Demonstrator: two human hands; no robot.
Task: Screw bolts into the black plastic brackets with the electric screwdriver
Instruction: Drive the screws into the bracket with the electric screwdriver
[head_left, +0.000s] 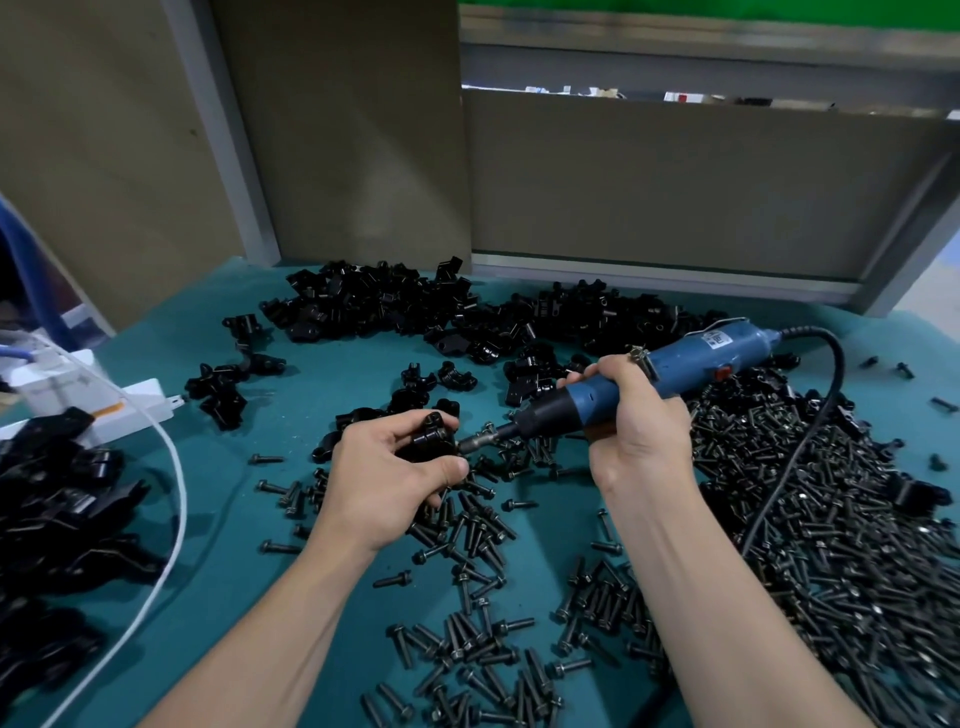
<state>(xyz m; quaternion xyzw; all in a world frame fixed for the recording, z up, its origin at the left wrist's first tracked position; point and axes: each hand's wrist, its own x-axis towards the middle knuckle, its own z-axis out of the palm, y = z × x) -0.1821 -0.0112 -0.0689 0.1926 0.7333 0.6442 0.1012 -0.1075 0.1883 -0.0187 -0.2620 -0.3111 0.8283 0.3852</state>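
While pressing the bit (480, 442) to the work, grips 1 black plastic bracket (431, 436) in the left hand (389, 473), fingers (402, 422) and thumb curled round it, low over the counter (234, 545). Clamps the blue electric screwdriver (691, 358) in the right hand (641, 421), fingers wrapped fully about the barrel, tool lying nearly level and aimed leftward into the bracket's right side. Cannot make out the bolt under the bit: too small and dark to say whether seated or barely started. Reads as the driving step itself, not picking or setting down.

Calls next for bit, bolt and hole in 1 straight line, a steady push along that line, and a hard grip on the bracket against the twist of the motor; then for backing the bit off.

Works over a teal counter strewn with loose bolts (831, 545), thickest at right and spilling under the forearms. Faces a heap of brackets (415, 306) along the far edge. Has a pile of black parts (57, 509) at the left edge, beside a white power strip (135, 410) and a white cable (174, 519). Trails a black cord (795, 467) from the tool's tail across the bolts. Looks onto drab panels (675, 182) in grey metal framing, a green band above.
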